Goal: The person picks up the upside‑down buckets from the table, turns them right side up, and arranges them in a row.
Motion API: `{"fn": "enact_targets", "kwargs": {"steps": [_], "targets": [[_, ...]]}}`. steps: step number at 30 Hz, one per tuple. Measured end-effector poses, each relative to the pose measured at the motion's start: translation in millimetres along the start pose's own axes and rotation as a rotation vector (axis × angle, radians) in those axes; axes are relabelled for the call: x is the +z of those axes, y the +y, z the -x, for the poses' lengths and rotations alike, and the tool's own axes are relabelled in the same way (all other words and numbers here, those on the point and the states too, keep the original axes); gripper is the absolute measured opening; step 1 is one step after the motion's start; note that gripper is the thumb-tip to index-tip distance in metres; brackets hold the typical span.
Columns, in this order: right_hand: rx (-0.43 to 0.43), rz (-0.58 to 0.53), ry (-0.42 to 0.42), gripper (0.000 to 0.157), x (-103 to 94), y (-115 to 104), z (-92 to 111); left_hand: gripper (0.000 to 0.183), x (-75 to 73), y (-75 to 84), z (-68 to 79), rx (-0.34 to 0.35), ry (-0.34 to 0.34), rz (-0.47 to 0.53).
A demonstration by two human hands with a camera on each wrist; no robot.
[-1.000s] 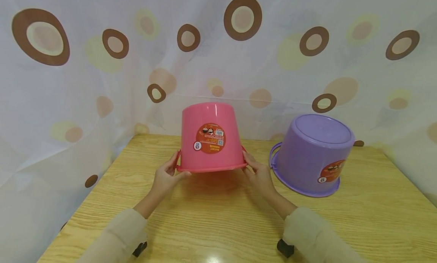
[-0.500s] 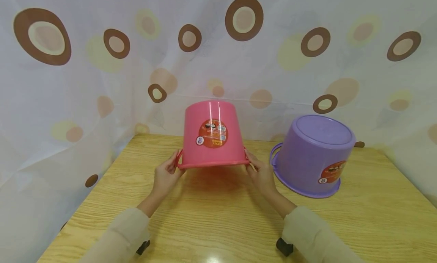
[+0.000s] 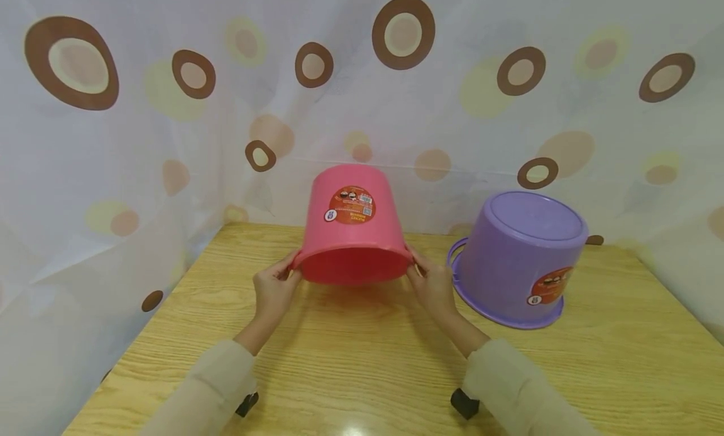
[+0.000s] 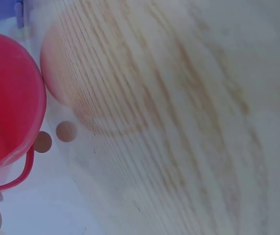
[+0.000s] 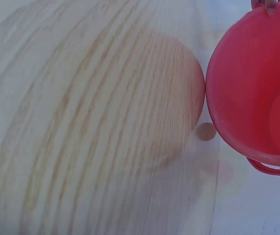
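A pink bucket is tipped bottom-up over the table, its mouth turned towards me and its red inside showing. My left hand grips the rim on the left side, with the thumb underneath. On the opposite side, my right hand pinches the rim by the handle joint. The left wrist view looks into the bucket, and a loop of its handle hangs beside a bit of my hand. In the right wrist view the bucket shows fingertips at both sides of its rim.
To the right a purple bucket stands upside down on the wooden table, its handle out to the left. A white curtain with brown rings closes off the back and sides. A black device sits under each sleeve.
The pink bucket has tilted back, so its mouth has swung up towards me and its inside has come into view. Both hands have kept hold of the rim. The purple bucket has not moved.
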State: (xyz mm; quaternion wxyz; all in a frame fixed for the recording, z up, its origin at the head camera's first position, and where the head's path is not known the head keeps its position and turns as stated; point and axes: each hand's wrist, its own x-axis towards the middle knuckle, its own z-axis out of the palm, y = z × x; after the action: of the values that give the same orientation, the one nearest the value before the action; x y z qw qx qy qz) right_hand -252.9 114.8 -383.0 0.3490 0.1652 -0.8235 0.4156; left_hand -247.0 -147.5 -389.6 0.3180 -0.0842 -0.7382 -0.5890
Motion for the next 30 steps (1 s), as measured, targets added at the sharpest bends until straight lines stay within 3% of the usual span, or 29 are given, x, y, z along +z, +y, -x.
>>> {"fn": "enact_targets", "kwargs": {"steps": [7,11,13,24,30], "targets": [[0.001,-0.049,0.002,0.03,-0.2,-1,-4,0.029,0.7,12.0,-0.3,-0.016,0.04,0.047],[0.002,-0.067,0.021,0.028,0.1,1,-5,0.027,3.1,13.0,-1.4,0.002,0.065,0.094],[-0.007,-0.067,0.034,0.027,-0.1,1,-6,0.028,5.1,4.8,-2.9,0.017,0.074,0.117],[-0.123,-0.097,0.106,0.029,-4.1,-2,-14,0.03,6.2,12.2,-9.2,-0.003,0.09,0.136],[-0.19,-0.012,0.165,0.03,-8.1,-4,-20,0.03,4.8,16.7,-12.2,0.011,0.089,0.083]]}}
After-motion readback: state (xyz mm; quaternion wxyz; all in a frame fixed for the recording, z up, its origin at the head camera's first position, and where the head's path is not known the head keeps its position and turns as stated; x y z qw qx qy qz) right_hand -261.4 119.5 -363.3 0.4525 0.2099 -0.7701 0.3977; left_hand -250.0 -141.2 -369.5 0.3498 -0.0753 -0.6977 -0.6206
